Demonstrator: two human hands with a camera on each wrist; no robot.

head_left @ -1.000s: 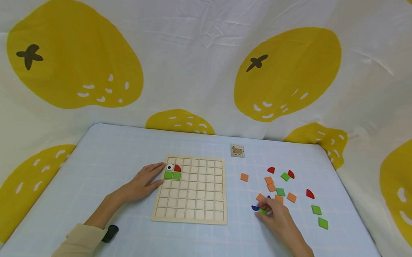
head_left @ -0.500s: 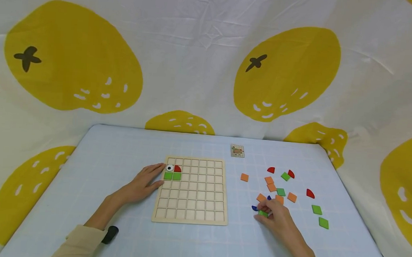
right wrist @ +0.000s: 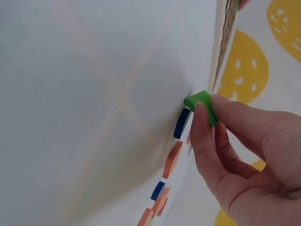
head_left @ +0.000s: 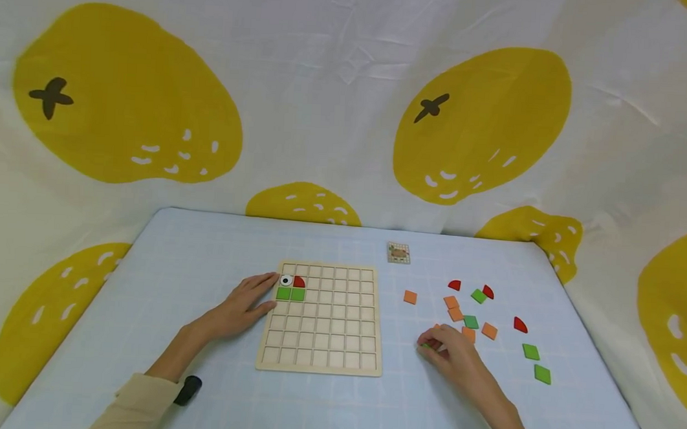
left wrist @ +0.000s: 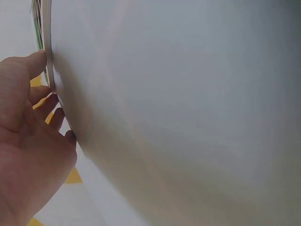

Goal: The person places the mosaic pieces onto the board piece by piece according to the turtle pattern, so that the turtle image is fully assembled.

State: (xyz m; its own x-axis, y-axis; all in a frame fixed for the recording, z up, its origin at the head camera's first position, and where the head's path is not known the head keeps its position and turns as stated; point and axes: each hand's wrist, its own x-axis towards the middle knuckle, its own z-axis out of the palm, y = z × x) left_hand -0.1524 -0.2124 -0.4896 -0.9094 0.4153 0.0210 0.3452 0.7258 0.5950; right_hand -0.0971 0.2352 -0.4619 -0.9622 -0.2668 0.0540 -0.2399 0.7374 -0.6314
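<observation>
My right hand (head_left: pixel 451 356) pinches a green square tile (right wrist: pixel 205 106) between thumb and fingertips, tilted and just at the tabletop. Dark blue pieces (right wrist: pixel 182 123) lie close by it in the right wrist view; in the head view the hand covers them. To the left is a wooden grid board (head_left: pixel 320 325). In its upper left cells sit a white eye tile (head_left: pixel 285 281), a red quarter-round tile (head_left: pixel 299 281) and two green squares (head_left: pixel 291 294). My left hand (head_left: pixel 235 309) rests against the board's left edge, fingers extended, thumb apart.
Loose orange squares (head_left: pixel 410 297), red quarter-rounds (head_left: pixel 520 325) and green squares (head_left: pixel 542 374) are scattered right of the board. Behind the board lies a small picture card (head_left: pixel 398 253). A fruit-print cloth (head_left: pixel 324 129) hangs along the table's far edge.
The right hand has shifted slightly left, and the green square that showed under its fingers is now pinched and tilted. My left hand stays at the board's edge.
</observation>
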